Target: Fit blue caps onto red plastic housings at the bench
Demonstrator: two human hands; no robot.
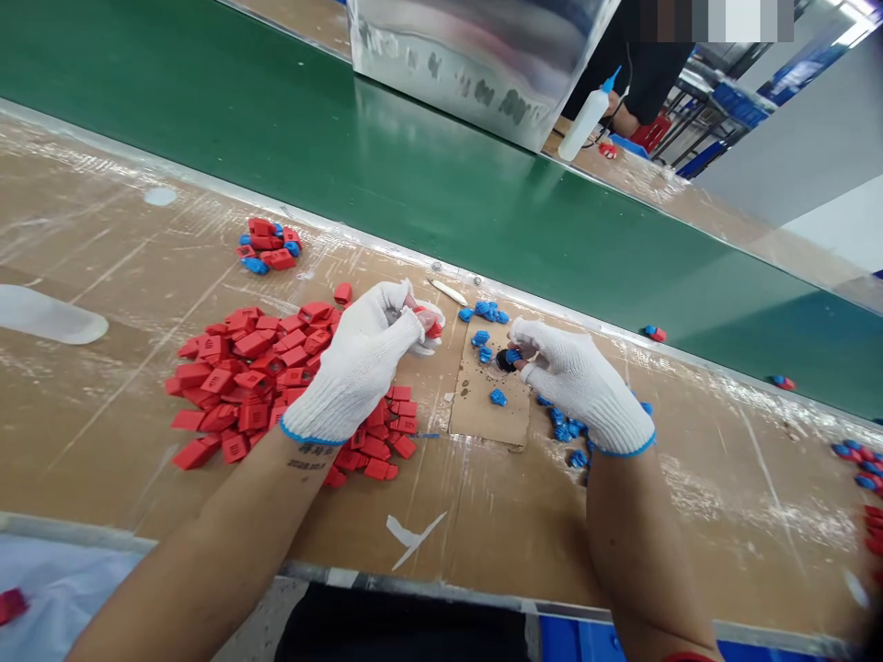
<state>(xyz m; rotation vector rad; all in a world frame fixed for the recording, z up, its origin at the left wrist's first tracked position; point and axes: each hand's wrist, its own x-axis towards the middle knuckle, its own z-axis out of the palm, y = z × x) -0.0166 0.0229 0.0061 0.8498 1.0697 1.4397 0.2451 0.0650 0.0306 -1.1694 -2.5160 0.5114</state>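
Note:
My left hand, in a white glove with bare fingertips, is closed on a red piece above the right edge of a big pile of red blocks. In my right hand, also gloved, the fingers pinch a small blue piece at a round black cap. That cap is on a stained cardboard sheet, where several blue pieces lie. More blue pieces are partly hidden beneath my right hand.
A white-handled pointed tool lies beyond the cardboard. A green belt crosses behind, with a metal box over it. One small mixed pile sits back left. Across the belt are a squeeze bottle and a person.

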